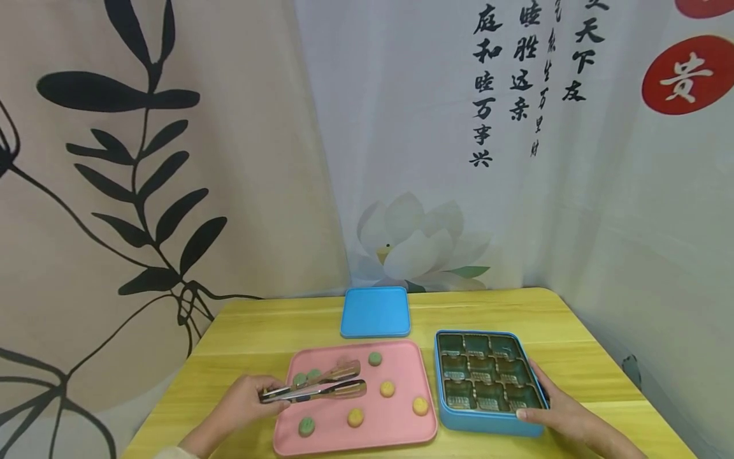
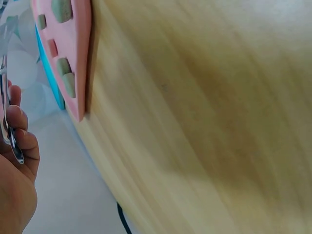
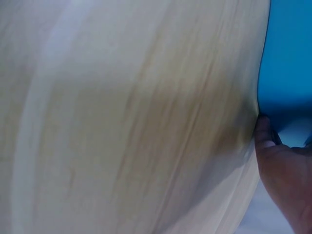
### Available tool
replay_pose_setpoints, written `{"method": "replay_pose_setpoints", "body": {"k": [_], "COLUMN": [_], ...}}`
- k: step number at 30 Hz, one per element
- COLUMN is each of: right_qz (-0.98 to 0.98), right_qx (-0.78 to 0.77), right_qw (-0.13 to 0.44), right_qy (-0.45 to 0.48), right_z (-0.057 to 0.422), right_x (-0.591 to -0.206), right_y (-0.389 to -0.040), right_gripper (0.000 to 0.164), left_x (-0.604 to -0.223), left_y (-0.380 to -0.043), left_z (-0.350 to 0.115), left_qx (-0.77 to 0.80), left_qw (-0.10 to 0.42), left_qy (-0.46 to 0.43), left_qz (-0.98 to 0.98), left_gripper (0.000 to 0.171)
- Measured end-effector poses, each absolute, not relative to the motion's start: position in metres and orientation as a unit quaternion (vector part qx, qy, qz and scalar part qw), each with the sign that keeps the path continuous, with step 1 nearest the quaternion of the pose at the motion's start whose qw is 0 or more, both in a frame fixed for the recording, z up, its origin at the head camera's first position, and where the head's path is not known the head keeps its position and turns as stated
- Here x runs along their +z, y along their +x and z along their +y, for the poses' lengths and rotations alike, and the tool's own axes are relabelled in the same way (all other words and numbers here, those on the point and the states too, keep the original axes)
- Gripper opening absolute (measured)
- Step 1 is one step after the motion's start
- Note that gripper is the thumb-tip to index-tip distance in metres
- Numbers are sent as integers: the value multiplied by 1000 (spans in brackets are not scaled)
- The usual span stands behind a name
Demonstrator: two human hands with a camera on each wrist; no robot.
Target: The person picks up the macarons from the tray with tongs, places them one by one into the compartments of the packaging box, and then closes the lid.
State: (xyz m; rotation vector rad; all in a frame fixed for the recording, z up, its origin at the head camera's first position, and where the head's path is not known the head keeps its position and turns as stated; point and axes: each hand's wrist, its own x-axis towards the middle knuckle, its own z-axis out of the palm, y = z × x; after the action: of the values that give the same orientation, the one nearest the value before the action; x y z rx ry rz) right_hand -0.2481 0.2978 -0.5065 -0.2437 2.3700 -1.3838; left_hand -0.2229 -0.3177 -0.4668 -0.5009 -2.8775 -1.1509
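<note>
In the head view my left hand (image 1: 248, 400) grips a pair of metal tongs (image 1: 350, 389) with brownish ends, their two arms spread apart over a pink tray (image 1: 344, 443). On this tray lie several small round green and yellow cakes, such as a green cake (image 1: 306, 426) and a yellow cake (image 1: 355, 417), plus a pale pink cake partly behind the tongs. Nothing shows between the tong ends. My right hand (image 1: 564, 411) holds the near right corner of a blue box (image 1: 487, 422), thumb at the front and fingers along the side. Inside the box sits a clear brown divided insert (image 1: 482, 368).
A flat blue lid (image 1: 375, 312) lies behind the tray at the table's far edge. The wooden table (image 1: 258, 331) stands against a printed curtain (image 1: 275, 159), with another pale curtain along its right side.
</note>
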Motion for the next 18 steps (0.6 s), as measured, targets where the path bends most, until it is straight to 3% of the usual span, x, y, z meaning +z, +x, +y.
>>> {"method": "replay_pose_setpoints", "body": {"k": [18], "right_qz": [842], "right_qx": [-497], "right_qw": [189], "right_qy": [-92], "right_z": [297], "right_x": [-507], "right_y": [-248], "right_gripper": [107], "left_x": [-490], "left_y": [-206], "left_z": [-327], "left_qx": [-399], "left_qw": [-45], "left_qy": [-172], "left_qz": [-899], "left_gripper": [16]}}
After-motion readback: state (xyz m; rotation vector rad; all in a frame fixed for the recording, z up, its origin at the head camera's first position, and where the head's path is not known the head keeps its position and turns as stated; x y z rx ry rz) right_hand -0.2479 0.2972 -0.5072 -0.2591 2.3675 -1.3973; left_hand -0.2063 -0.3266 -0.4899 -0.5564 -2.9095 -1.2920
